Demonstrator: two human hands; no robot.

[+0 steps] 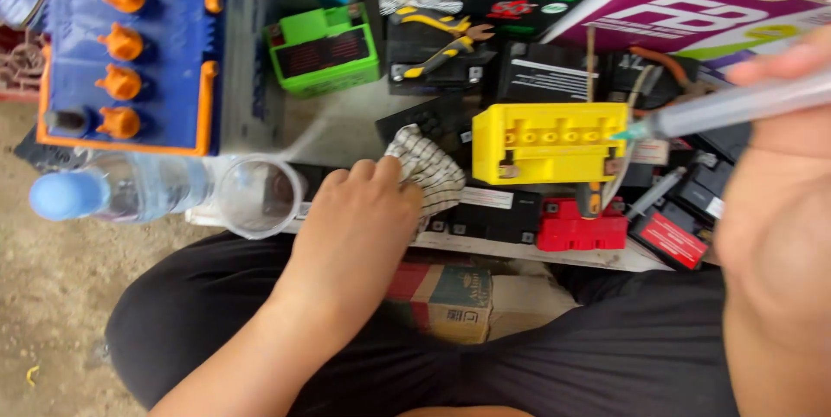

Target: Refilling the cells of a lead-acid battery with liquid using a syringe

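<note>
Yellow battery (pixel 549 142) under syringe (pixel 736 107) tip pinched in right hand (pixel 775 235), left hand (pixel 359 218) pressing checked cloth (pixel 428 170); likely spill if tip wanders off hole.

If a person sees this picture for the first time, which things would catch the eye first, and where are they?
Probably the yellow battery in the middle, with a row of holes along its top, because the tip of the syringe held by the right hand points at its right end. Next, the left hand rests on a checked cloth just left of that battery. At upper left stands a big blue battery with orange caps.
</note>
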